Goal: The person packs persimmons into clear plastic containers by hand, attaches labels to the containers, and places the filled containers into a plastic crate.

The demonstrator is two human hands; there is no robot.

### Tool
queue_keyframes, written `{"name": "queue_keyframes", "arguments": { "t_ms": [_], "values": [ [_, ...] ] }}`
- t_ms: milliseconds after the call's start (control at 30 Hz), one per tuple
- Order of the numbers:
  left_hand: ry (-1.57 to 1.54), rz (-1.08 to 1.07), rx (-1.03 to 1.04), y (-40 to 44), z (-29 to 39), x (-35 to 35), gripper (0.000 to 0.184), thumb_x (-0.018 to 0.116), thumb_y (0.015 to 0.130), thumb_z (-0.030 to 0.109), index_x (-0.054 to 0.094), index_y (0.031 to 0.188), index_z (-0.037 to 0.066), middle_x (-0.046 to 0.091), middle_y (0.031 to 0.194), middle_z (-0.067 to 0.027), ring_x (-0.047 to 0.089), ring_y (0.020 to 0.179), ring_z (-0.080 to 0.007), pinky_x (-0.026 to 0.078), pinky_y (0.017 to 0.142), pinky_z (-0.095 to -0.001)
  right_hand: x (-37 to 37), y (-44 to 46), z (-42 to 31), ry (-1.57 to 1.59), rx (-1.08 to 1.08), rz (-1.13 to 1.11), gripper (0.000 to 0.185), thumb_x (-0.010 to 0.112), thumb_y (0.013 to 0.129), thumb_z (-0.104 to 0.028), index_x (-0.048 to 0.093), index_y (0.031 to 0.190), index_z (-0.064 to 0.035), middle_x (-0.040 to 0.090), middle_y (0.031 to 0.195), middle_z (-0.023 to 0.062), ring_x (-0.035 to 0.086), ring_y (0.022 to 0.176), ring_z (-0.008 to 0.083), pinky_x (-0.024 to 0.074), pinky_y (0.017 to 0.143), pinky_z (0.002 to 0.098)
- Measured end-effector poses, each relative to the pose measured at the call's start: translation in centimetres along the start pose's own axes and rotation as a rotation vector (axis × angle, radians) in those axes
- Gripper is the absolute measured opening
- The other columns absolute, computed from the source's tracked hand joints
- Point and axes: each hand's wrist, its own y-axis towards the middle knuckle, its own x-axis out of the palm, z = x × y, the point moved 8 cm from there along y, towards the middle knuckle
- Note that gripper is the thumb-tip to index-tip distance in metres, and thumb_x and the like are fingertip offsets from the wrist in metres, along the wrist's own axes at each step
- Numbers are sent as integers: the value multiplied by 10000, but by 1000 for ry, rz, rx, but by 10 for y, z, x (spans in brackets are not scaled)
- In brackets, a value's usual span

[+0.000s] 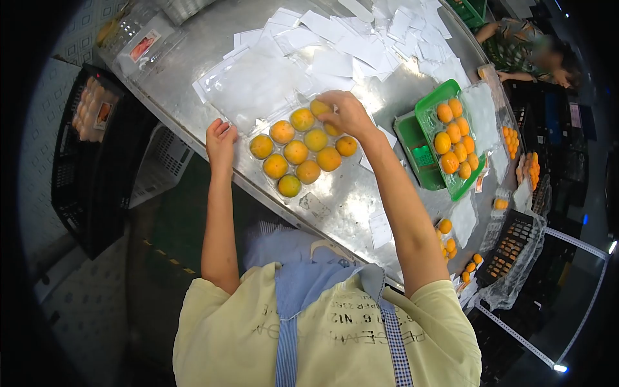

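A clear plastic box [296, 182] lies on the metal table with rows of round orange-yellow fruits [295, 152], some greenish, in its hollows. Its clear lid [258, 76] appears folded back on the far side. My left hand [221, 143] is at the box's left, fingers curled and pinched at what looks like the lid's near edge; the contact is hard to see. At the far right corner, my right hand [348, 112] reaches over the box with its fingers bent round a fruit [318, 107], partly covering the fruits there.
White paper sheets [335, 39] cover the far side of the metal table [348, 206]. To the right, a green crate [431, 168] carries a tray of orange fruits [454, 138]. Black crates [84, 193] stand left, below the table's edge. A person [525, 55] is at the far right.
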Motion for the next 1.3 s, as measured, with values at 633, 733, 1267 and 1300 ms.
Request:
{"name": "queue_keyframes", "arguments": {
  "t_ms": [633, 733, 1267, 1300],
  "values": [
    [680, -433, 691, -86, 88, 46, 424, 527, 722, -123, 622, 1079, 85, 598, 1101, -83, 523, 1040, -263, 443, 889, -344, 20, -208, 73, 895, 807, 371, 331, 563, 930, -258, 597, 1128, 5, 642, 948, 78, 603, 804, 133, 497, 711, 250],
    [840, -511, 850, -107, 84, 51, 497, 475, 679, -161, 631, 1076, 95, 572, 1181, -72, 500, 1068, -321, 426, 926, -362, 24, -203, 65, 1002, 857, 364, 445, 517, 947, -353, 539, 1194, 17, 607, 1038, 116, 611, 880, 183, 513, 760, 279],
    [673, -286, 535, -133, 43, 61, 707, 681, 799, 199, 312, 1370, 6, 244, 1406, -259, 241, 1313, -425, 265, 1065, -478, 56, -190, 70, 1274, 962, 420, 239, 580, 866, -82, 528, 1032, 82, 605, 887, 137, 640, 738, 199, 582, 683, 285],
    [586, -296, 482, -132, 41, 62, 709, 675, 789, 123, 301, 1383, 24, 218, 1439, -242, 208, 1358, -397, 267, 1081, -449, 58, -196, 69, 1280, 962, 431, 219, 578, 866, -76, 524, 1017, 73, 603, 887, 133, 640, 740, 195, 583, 684, 288]
  ]
}}
